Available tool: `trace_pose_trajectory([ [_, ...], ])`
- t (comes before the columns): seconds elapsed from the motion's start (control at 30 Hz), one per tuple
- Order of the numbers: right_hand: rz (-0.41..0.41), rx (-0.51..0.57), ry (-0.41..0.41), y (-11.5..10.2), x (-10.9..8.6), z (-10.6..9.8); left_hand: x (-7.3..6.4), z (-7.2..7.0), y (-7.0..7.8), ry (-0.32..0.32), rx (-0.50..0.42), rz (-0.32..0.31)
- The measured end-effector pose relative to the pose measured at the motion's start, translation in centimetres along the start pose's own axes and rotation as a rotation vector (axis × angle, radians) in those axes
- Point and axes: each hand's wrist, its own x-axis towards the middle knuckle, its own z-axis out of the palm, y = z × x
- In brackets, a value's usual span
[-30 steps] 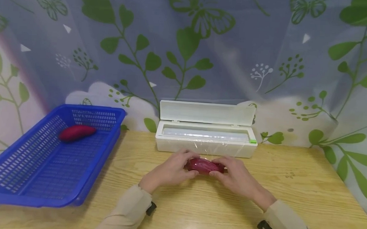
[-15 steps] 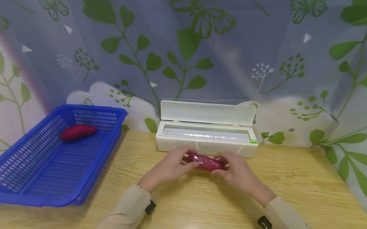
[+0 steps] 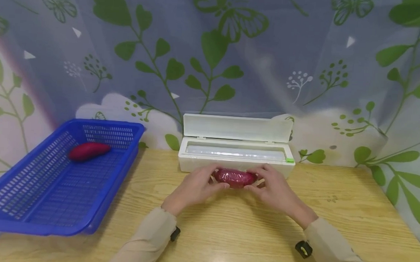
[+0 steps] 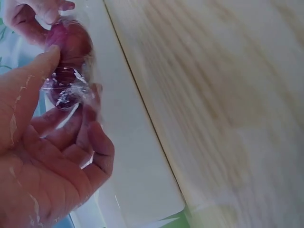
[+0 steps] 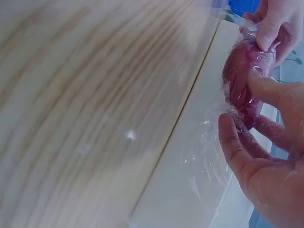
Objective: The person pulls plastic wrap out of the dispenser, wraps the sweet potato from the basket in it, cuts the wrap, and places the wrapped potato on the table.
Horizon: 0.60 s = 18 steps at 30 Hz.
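A red sweet potato (image 3: pixel 234 178) wrapped in shiny cling film (image 5: pixel 204 156) is held crosswise between both hands, close in front of a white cling film dispenser (image 3: pixel 193 164). At its left end, my left hand (image 3: pixel 198 186) grips it with thumb on the near side and fingers beyond. My right hand (image 3: pixel 274 190) holds the other end the same way. Loose, crinkled film hangs off the end by the right hand in the right wrist view. The dispenser's lid (image 3: pixel 237 128) stands raised, and a film roll (image 3: pixel 235 153) lies inside.
On the left, a blue plastic basket (image 3: pixel 116 193) holds another red sweet potato (image 3: pixel 88 151). A green slider (image 3: pixel 289 160) sits at the dispenser's right end. The wooden table (image 3: pixel 232 232) meets a leaf-patterned curtain (image 3: pixel 270 90) at the back.
Both hands have turned the wrapped sweet potato and carried it away from me, up against the dispenser's front in the head view. The basket and dispenser have stayed put.
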Motion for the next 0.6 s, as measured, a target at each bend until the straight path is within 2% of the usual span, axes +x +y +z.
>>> trace_pose_trajectory([
  [0.13, -0.052, -0.060, 0.009, 0.23, 0.36, 0.33, 0.02, 0.10, 0.14, 0.019, 0.078, -0.033],
  [0.37, -0.049, -0.154, -0.045, 0.50, 0.72, 0.35, 0.23, 0.23, 0.22, 0.031, 0.245, 0.000],
  [0.47, -0.070, -0.187, -0.049, 0.60, 0.90, 0.38, 0.36, 0.31, 0.13, 0.024, 0.278, -0.004],
  [0.6, -0.064, -0.174, -0.065, 0.46, 0.85, 0.08, 0.33, 0.05, 0.28, 0.013, 0.297, -0.011],
])
